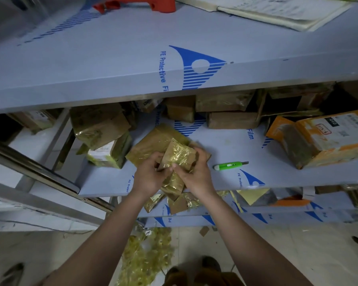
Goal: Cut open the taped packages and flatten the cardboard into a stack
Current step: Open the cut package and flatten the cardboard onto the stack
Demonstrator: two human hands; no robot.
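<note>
Both hands, left (148,174) & right (195,174), grip one taped package (175,153) at shelf edge (112,187); one cutter (230,165) beside, bare shelf around.

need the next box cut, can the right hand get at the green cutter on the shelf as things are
Probably yes, once it lets go: the cutter lies in the open on the shelf, just beside the right hand, nothing between. But that hand now grips the taped cardboard with the left hand.

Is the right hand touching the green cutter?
Apart. The head view shows bare shelf between the right hand and the cutter; the hand grips the taped cardboard.
</note>
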